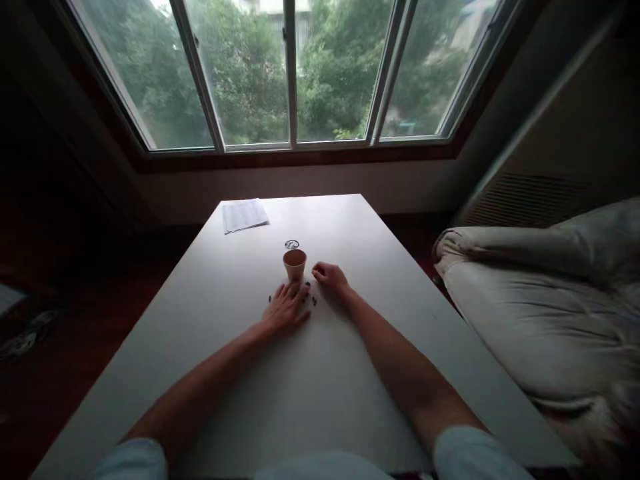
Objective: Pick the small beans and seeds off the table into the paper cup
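A paper cup [295, 265], brown inside and paler outside, stands upright near the middle of the white table. My left hand [286, 308] lies flat just in front of it, fingers spread, over or among several small dark pieces [314, 301] too small to name. To the right of the cup rests my right hand [330, 277], its fingers curled together on the tabletop; whatever they may hold is hidden. Behind the cup lies a round, clear object with a dark rim [291, 245], perhaps a lid.
Sheets of paper [245, 215] lie at the far left corner of the white table [240, 400]. Beyond the table's far edge is a wall with a wide window [293, 73]. A pale, cushioned sofa [540, 287] stands along the right side. Dark reddish floor shows at the left.
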`<state>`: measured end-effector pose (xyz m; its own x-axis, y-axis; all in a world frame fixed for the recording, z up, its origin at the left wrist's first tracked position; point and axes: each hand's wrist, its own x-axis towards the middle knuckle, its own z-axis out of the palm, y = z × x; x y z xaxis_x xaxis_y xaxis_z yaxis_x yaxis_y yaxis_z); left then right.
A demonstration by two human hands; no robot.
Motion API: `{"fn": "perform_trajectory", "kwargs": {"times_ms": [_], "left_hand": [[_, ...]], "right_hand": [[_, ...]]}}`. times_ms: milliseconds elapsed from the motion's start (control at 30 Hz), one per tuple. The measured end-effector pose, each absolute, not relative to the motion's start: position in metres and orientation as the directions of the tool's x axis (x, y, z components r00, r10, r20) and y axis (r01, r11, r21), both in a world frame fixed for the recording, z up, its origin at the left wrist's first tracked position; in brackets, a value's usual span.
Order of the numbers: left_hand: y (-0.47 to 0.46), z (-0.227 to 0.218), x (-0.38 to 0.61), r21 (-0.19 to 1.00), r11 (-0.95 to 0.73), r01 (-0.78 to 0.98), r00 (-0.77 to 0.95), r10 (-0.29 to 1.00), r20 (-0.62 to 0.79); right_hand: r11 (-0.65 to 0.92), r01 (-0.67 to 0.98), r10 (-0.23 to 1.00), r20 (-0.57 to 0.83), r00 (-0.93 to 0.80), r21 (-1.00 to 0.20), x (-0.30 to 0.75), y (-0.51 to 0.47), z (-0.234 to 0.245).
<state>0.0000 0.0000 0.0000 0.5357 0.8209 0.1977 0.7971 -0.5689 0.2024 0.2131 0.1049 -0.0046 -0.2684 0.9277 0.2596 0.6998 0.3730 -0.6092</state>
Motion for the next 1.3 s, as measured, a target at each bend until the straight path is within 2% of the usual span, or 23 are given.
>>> {"fn": "perform_trajectory", "kwargs": {"times_ms": [133,267,367,500,667,833,967,1033,1133,1300], "left_hand": [[0.005,0.006,0.006,0.182,-0.671,0.719,0.646,0.741,0.181],[0.009,0.011,0.017,0.182,-0.690,0.700,0.652,0.722,0.230],[0.013,0.015,0.026,0.193,-0.672,0.715,0.616,0.736,0.279],[0.017,0.018,0.034,0.196,-0.564,0.802,0.496,0.812,0.308],[0.015,0.017,0.029,0.208,-0.533,0.821,0.456,0.829,0.325],[0.016,0.019,0.005,0.296,-0.503,0.812,0.400,0.849,0.343],[0.025,0.017,-0.015,0.440,-0.277,0.854,0.119,0.928,0.352],[0.029,0.014,-0.019,0.498,-0.209,0.842,0.047,0.947,0.318],[0.027,0.010,-0.014,0.539,-0.228,0.811,0.058,0.948,0.314],[0.013,0.009,0.006,0.534,-0.338,0.775,0.191,0.931,0.313]], "right_hand": [[0.365,0.709,0.931,0.253,-0.263,-0.604,0.210,0.105,-0.004],[0.361,0.735,0.931,0.268,-0.248,-0.574,0.208,0.105,-0.003],[0.349,0.753,0.935,0.262,-0.239,-0.558,0.207,0.104,-0.003],[0.349,0.757,0.935,0.257,-0.243,-0.553,0.207,0.102,-0.001],[0.356,0.754,0.933,0.260,-0.250,-0.553,0.207,0.101,0.000],[0.369,0.755,0.927,0.269,-0.260,-0.542,0.207,0.100,0.000],[0.366,0.760,0.929,0.255,-0.267,-0.537,0.208,0.100,-0.001],[0.365,0.762,0.930,0.252,-0.269,-0.535,0.208,0.100,-0.002],[0.362,0.768,0.931,0.252,-0.265,-0.528,0.208,0.099,-0.002],[0.370,0.774,0.928,0.250,-0.277,-0.514,0.207,0.099,0.000]]}}
